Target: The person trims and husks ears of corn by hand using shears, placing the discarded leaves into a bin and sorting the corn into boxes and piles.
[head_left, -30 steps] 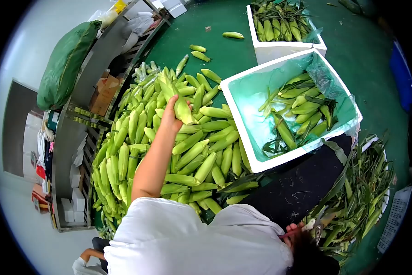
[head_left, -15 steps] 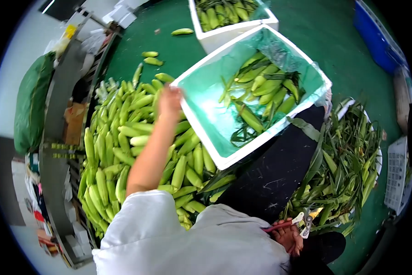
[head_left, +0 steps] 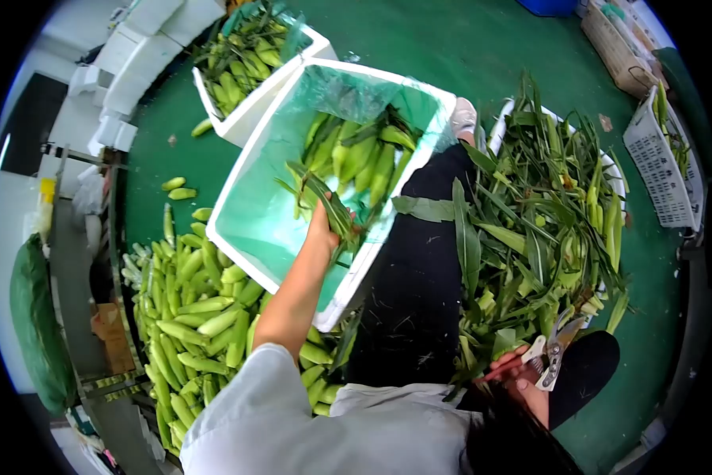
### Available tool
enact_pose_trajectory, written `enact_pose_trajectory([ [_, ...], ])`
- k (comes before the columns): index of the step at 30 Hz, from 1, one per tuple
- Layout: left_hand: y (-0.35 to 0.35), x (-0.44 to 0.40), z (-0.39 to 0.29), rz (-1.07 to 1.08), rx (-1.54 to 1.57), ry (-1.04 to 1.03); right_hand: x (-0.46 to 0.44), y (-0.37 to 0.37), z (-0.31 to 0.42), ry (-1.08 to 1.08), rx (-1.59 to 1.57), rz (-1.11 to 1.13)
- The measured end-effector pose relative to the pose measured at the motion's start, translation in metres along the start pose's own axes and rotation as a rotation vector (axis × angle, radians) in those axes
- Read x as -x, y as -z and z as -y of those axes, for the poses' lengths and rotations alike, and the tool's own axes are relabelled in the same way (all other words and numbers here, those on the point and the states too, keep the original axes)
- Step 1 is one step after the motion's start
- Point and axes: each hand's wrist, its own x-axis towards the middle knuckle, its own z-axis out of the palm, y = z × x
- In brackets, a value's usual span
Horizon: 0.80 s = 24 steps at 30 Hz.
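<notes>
My left hand point(head_left: 322, 232) reaches into a white foam box point(head_left: 237, 178) with a green plastic liner. Its fingers are closed round a leafy ear of corn point(head_left: 337, 212). Several more husked-over ears point(head_left: 360, 158) lie at the far side of this box. Low on the right, my right hand point(head_left: 527, 389) is wrapped round pruning shears point(head_left: 554, 366) with red handles, blades pointing away from me. To the left of the box lies a large pile of trimmed green ears point(head_left: 205, 317), which neither hand touches.
At the right stands a white tub point(head_left: 613, 170) heaped with cut leaves and husks point(head_left: 542, 229). Behind the foam box is a second foam box point(head_left: 316, 47) with corn. A white plastic basket point(head_left: 649, 158) stands far right, and a metal rack point(head_left: 94, 277) lines the left.
My left hand has gone from beside the box's left edge, over the pile, to inside the box, where it now grips an ear. The view has swung; the right hand keeps the shears.
</notes>
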Motion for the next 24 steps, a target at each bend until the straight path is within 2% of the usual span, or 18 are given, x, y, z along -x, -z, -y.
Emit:
enact_pose_trajectory([
  [1, -0.046, 0.051, -0.022, -0.132, -0.064, -0.114, -0.005, -0.012, 0.007, 0.044, 0.080, -0.030],
  [2, -0.083, 0.100, -0.041, -0.052, -0.250, -0.309, -0.011, -0.025, 0.018, 0.065, 0.158, -0.014],
  [3, -0.103, 0.136, -0.054, 0.025, -0.461, -0.401, -0.017, -0.033, 0.028, 0.092, 0.235, -0.007],
  [5, -0.129, 0.187, -0.059, 0.096, -0.877, -0.726, -0.034, -0.017, 0.027, 0.156, 0.414, 0.054],
  [7, -0.166, 0.243, -0.052, 0.263, -1.153, -0.739, -0.044, -0.024, 0.050, 0.266, 0.643, 0.100],
  [9, -0.198, 0.286, -0.031, 0.330, -1.384, -0.775, -0.054, -0.015, 0.060, 0.378, 0.793, 0.090],
  [11, -0.221, 0.307, -0.006, 0.421, -1.580, -0.844, -0.050, -0.017, 0.089, 0.512, 1.094, 0.071],
  [12, -0.228, 0.313, 0.006, 0.493, -1.621, -0.859, -0.046, -0.015, 0.101, 0.494, 1.114, 0.068],
  [15, -0.237, 0.315, 0.036, 0.679, -1.678, -0.762, -0.036, 0.015, 0.110, 0.627, 1.211, 0.045],
  [16, -0.241, 0.317, 0.041, 0.783, -1.611, -0.588, -0.033, 0.029, 0.113, 0.649, 1.260, 0.053],
  [18, -0.243, 0.310, 0.051, 0.946, -1.523, -0.441, -0.024, 0.045, 0.116, 0.713, 1.287, 0.008],
  [20, -0.253, 0.304, 0.053, 1.018, -1.532, -0.308, -0.026, 0.062, 0.107, 0.772, 1.267, -0.046],
  [21, -0.257, 0.292, 0.052, 1.114, -1.539, -0.214, -0.024, 0.065, 0.104, 0.684, 1.246, -0.092],
  [23, -0.249, 0.271, 0.056, 1.151, -1.472, -0.095, -0.020, 0.075, 0.096, 0.366, 1.118, -0.092],
  [24, -0.256, 0.279, 0.053, 1.116, -1.369, -0.061, -0.019, 0.087, 0.084, 0.291, 1.004, -0.079],
])
